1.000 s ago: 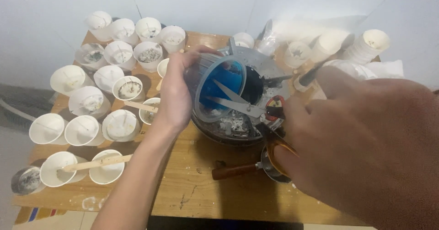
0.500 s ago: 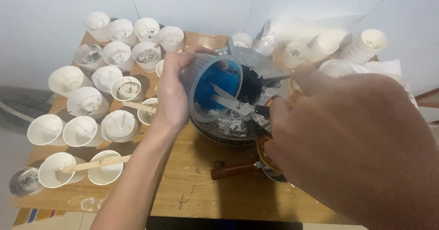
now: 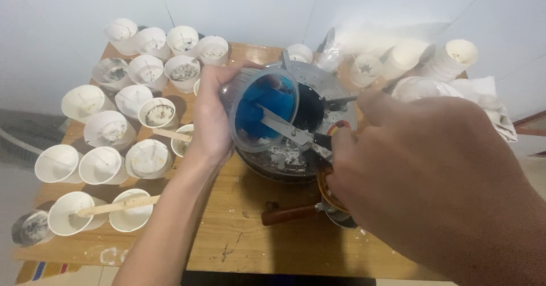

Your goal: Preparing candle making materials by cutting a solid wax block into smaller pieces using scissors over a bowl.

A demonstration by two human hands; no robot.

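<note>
Scraping blue wax [image 3: 267, 107] from the tilted cup [image 3: 259, 112] over the pot [image 3: 335, 101], left fingers [image 3: 219, 87] wrap it, right hand [image 3: 421, 166] pinches scissors [image 3: 290, 131]; next needs deeper digging.

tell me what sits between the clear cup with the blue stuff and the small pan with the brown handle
In the head view, the dark round pot, flecked with white bits, lies between the clear cup and the small pan; the scissors cross above it.
</note>
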